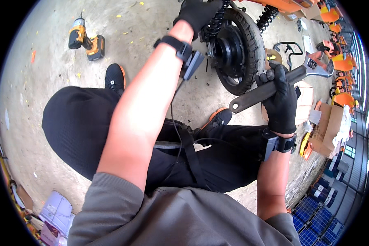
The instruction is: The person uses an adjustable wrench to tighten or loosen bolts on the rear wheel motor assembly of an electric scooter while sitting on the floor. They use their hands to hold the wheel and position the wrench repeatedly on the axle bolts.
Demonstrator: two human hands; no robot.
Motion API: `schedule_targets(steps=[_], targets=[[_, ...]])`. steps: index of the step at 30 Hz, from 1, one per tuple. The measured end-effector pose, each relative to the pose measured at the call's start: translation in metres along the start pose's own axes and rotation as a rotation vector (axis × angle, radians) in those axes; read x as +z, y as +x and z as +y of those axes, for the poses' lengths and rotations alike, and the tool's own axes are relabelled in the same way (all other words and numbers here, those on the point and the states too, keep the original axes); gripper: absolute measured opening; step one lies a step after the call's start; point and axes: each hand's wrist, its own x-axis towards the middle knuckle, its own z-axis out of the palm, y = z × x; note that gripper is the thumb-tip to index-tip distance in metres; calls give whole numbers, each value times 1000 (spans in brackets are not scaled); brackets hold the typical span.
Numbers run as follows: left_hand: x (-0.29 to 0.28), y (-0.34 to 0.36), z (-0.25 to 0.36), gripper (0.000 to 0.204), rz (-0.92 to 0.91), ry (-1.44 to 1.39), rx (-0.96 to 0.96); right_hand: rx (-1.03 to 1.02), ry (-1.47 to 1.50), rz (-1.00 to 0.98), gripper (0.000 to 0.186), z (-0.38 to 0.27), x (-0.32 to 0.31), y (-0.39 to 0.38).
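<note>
My right hand (281, 96), in a black glove, is closed around the dark handle of a large adjustable wrench (250, 97). The wrench slants up to the right, its silver jaw end pointing away from the wheel (237, 53). At the top edge my left hand (197, 17), gloved as well, reaches against the upper part of a black coil-spring shock absorber (215, 23). Its fingertips are partly cut off and hidden there, so their grip is unclear. The wheel has a black knobby tyre and dark hub, under an orange vehicle body (286, 4).
A yellow-and-black cordless power tool (87, 41) stands on the concrete floor at far left. Right of the wheel lie a black tubular frame (290, 51) and an open cardboard box (327, 129). Blue crates (311, 213) and orange vehicles (343, 63) line the right side.
</note>
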Motion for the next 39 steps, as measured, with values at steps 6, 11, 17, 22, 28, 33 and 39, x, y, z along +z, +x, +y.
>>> schedule_targets(steps=[6, 11, 17, 22, 28, 33, 39], targets=[[-17, 17, 13, 37, -80, -53, -15, -156, -184, -55, 64, -12, 9, -18], [10, -11, -115, 21, -387, 154, -64, 685, 849, -155, 33, -42, 63, -30], [33, -97, -173, 21, -398, -350, -913, 1011, 979, -387, 22, -39, 101, -56], [38, -122, -177, 29, -476, -353, -932, 1139, 968, -549, 23, -29, 131, -69], [60, -130, -209, 30, -473, -326, -811, 1065, 862, -598, 24, -19, 136, -47], [60, -131, -161, 28, -452, -568, -1017, 1055, 854, -534, 22, -2, 135, -29], [67, -135, -169, 30, -554, -644, -760, 1043, 835, -555, 15, 6, 131, -9]])
